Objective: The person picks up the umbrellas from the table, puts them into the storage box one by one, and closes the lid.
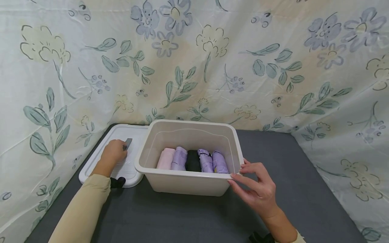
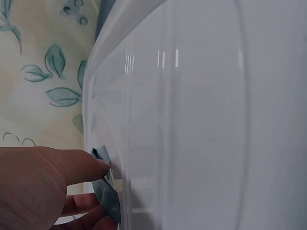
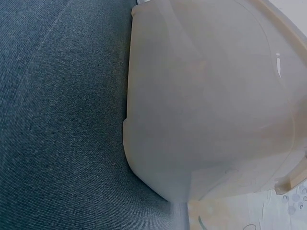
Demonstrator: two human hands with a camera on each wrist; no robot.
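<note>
Beige plastic bin (image 1: pixel 188 184), white lid (image 1: pixel 100 158): no readable writing.

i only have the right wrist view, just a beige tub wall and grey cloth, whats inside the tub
Observer: In the head view the tub holds five folded umbrellas in a row: pink, lilac, black and two purple.
Operator: where is my right hand on it
Observer: The right hand touches the tub's near right rim corner with its fingertips.
Operator: and the left hand
Observer: The left hand rests on the white lid, which lies flat to the left of the tub.
Operator: holding anything
Observer: Its fingers pinch a small grey tab at the lid.
</note>
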